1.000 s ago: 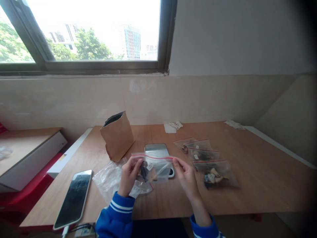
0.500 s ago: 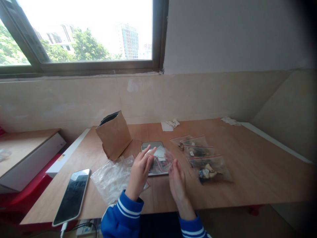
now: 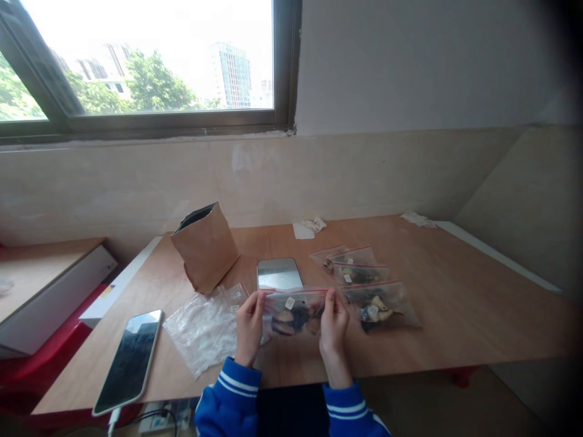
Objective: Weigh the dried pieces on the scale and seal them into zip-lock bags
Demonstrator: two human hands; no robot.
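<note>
A clear zip bag point(image 3: 298, 315) with a red seal strip is stretched between my hands above the table's front part. Inside lie dark and tan pieces and a small white label; what the pieces are I cannot make out. My left hand point(image 3: 249, 325) pinches the bag's top left corner. At the top right corner, my right hand point(image 3: 334, 321) has its fingers closed on the same bag. Just behind the bag is a silver flat tray-like device point(image 3: 279, 274), its near part hidden. Several filled zip bags point(image 3: 381, 308) overlap to the right of my right hand.
Crumpled clear empty bags point(image 3: 200, 331) lie left of my left hand. An open brown paper bag point(image 3: 207, 249) stands behind them. A phone point(image 3: 130, 358) with a charging cable rests near the left edge. Paper scraps point(image 3: 312, 227) lie along the wall.
Earlier the bag lay crumpled over the silver device, with my left fingers spread. Now it is held up flat by both top corners, nearer to me, and the device's top shows.
</note>
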